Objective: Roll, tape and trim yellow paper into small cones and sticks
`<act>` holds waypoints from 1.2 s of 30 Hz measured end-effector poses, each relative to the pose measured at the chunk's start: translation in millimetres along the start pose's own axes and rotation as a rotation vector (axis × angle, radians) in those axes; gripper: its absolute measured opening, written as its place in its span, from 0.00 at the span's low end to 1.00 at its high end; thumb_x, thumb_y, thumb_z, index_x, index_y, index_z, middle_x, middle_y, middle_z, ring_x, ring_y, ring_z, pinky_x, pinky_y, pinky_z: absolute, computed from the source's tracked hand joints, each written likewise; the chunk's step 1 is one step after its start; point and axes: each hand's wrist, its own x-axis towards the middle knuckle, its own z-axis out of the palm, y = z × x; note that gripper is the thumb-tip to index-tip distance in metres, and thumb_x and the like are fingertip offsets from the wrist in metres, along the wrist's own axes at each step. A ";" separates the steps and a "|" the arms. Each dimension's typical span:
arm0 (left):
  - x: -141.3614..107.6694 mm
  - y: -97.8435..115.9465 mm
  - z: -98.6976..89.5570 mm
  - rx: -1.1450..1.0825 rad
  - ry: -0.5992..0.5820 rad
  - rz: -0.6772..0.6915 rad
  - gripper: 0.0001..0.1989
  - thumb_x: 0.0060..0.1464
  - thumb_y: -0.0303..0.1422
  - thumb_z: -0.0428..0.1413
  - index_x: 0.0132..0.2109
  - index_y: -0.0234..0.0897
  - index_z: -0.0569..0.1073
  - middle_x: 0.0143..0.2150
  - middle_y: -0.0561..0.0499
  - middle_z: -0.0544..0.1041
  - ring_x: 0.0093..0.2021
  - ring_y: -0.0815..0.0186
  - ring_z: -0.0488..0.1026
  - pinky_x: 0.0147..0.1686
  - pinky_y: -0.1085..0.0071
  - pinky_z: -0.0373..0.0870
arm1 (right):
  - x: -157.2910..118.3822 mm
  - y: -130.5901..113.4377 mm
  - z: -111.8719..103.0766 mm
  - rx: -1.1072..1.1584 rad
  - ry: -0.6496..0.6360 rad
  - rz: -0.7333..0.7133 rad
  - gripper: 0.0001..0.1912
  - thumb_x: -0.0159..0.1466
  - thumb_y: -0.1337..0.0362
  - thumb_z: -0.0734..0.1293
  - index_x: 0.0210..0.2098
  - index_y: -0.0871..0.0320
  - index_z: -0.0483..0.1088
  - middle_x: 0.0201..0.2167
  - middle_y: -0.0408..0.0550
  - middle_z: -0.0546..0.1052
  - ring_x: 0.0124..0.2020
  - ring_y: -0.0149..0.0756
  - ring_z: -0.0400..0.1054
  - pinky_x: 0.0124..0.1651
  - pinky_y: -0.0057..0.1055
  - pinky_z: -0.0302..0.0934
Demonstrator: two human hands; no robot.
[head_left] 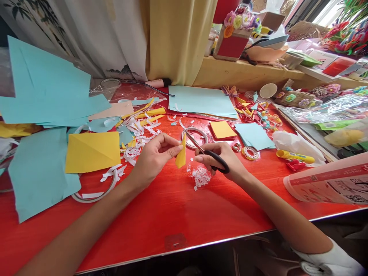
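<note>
Between the thumb and fingers of my left hand (155, 155) is a narrow folded piece of yellow paper (181, 157), held above the red table. My right hand (222, 157) grips black-handled scissors (217, 159), whose blades point up and left toward the top of the folded paper. Whether the blades touch the paper I cannot tell. Below the scissors lies a small heap of white paper bits (200, 177). A roll of tape (198, 135) rests behind the blades.
Blue sheets (43, 168) and a yellow sheet (93, 152) lie left, beside white paper scraps (138, 142). Stacked yellow squares (222, 130), blue squares (254, 136), a glue stick (295, 156) and a pink-and-white container (327, 182) are on the right. Blue paper (201, 100) lies behind.
</note>
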 end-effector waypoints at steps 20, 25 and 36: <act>2.3 -6.5 -5.0 -0.038 -0.089 -0.051 0.09 0.55 0.32 0.52 0.44 0.39 0.73 0.44 0.51 0.69 0.35 0.71 0.71 0.34 0.73 0.73 | 5.7 1.8 -5.3 -0.115 -0.156 0.007 0.19 0.56 0.49 0.66 0.31 0.61 0.70 0.20 0.40 0.65 0.21 0.24 0.55 0.23 0.24 0.48; 1.3 -6.7 -2.8 0.009 -0.097 0.006 0.09 0.56 0.30 0.51 0.41 0.38 0.76 0.54 0.49 0.65 0.49 0.64 0.67 0.36 0.75 0.73 | 5.2 4.0 -5.7 -0.114 -0.169 0.011 0.18 0.57 0.50 0.66 0.30 0.61 0.70 0.20 0.40 0.66 0.21 0.24 0.55 0.23 0.25 0.47; 1.2 -10.6 0.4 -0.057 0.000 0.003 0.10 0.49 0.35 0.59 0.40 0.37 0.73 0.37 0.52 0.72 0.32 0.71 0.70 0.26 0.77 0.73 | 7.9 4.4 -3.7 -0.110 -0.109 0.044 0.22 0.55 0.46 0.66 0.30 0.61 0.69 0.20 0.41 0.65 0.21 0.25 0.55 0.23 0.26 0.45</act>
